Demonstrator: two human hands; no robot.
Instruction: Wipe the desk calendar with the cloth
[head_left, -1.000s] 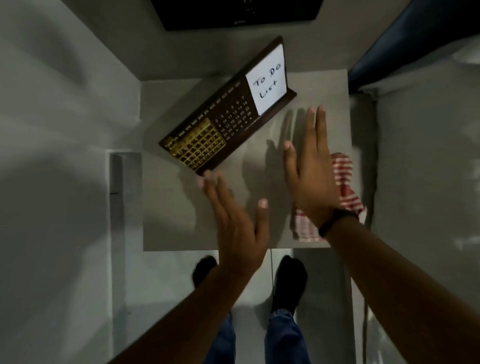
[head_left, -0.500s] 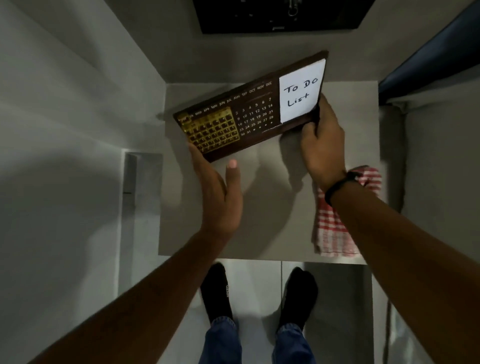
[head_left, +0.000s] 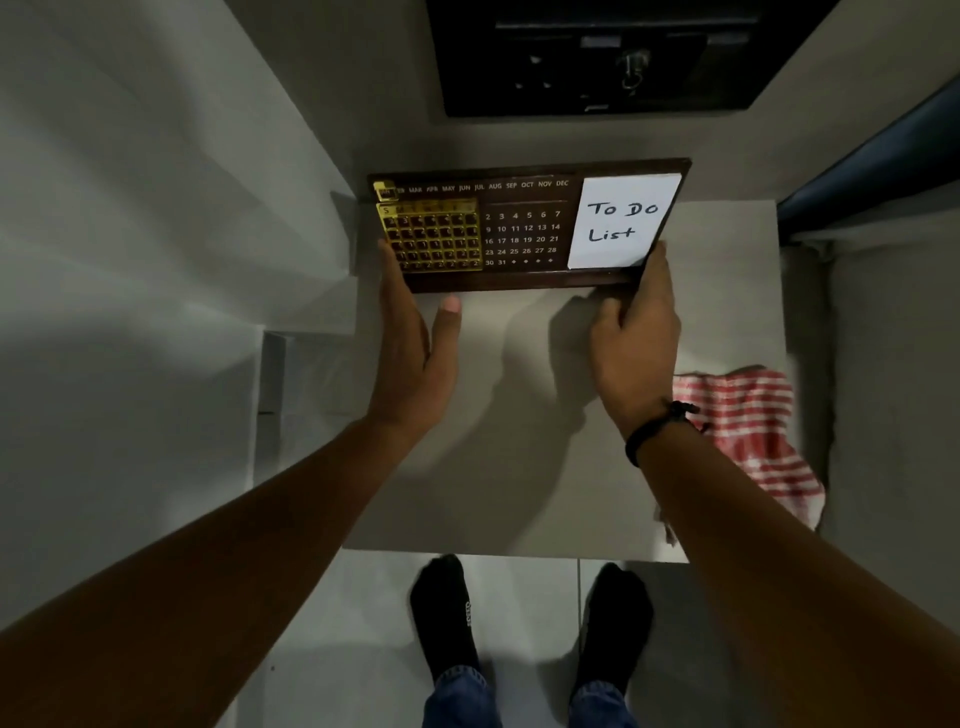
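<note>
The dark wooden desk calendar stands square at the far side of the small grey table, with a gold date grid on its left and a white "To Do List" note on its right. My left hand holds its lower left corner, thumb free below the edge. My right hand grips its lower right corner under the note. The red-and-white checked cloth lies crumpled at the table's right edge, beside my right wrist, touched by neither hand.
A black box-like unit sits on the wall side beyond the table. Light walls close in on the left and right. A dark blue surface is at the upper right. My feet in black socks stand at the table's near edge.
Both hands reached forward from open in the air and took hold of the calendar's two lower corners. The calendar turned from a slant to straight across. The cloth stayed put.
</note>
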